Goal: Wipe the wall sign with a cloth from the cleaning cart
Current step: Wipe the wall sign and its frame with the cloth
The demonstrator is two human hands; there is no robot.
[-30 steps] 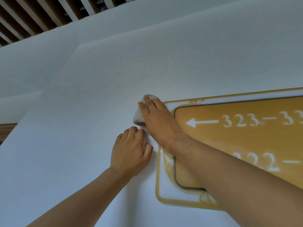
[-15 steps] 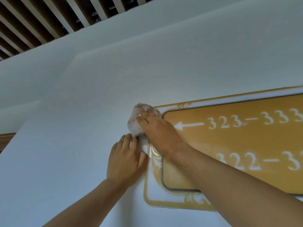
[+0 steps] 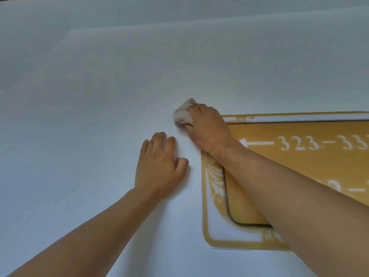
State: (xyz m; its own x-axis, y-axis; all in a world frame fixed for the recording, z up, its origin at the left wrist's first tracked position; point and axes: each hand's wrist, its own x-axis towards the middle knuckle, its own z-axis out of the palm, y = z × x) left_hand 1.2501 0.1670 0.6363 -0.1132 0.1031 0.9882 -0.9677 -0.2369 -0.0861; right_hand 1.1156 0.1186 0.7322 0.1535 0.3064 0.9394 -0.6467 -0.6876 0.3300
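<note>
Right hand (image 3: 207, 128) clenched around a bunched pale cloth (image 3: 182, 114), fingers curled over it, pressing it against the wall (image 3: 99, 86) right at the upper-left corner of the wall sign (image 3: 299, 176). Cloth pokes out above and to the left of the knuckles, mostly over bare wall just beside the sign's edge; whether any of it overlaps the sign corner itself I cannot tell (the hand covers that spot). Cloth looks whitish with a faint pinkish smudge on its lower edge. Right forearm runs diagonally across the sign from lower right, hiding much of the sign's left-centre area. Left hand (image 3: 159, 168) holds nothing: palm flat on the wall, fingers a little bent at the tips, thumb tucked toward the sign side. It sits left of the sign and below-left of the cloth, near both but touching neither. Sign is mounted flat on the wall: mustard-yellow panel with rounded corners, white band around it, yellow outer border with ornamental flourishes at the corners. White arrow (image 3: 257, 142) points left, followed by "323–33" with the rest cut off at the frame's right edge; a second line of white digits lower down is mostly blocked by the forearm and unreadable. Wall is plain off-white, with a faint horizontal step or ledge line near the top of the view.
</note>
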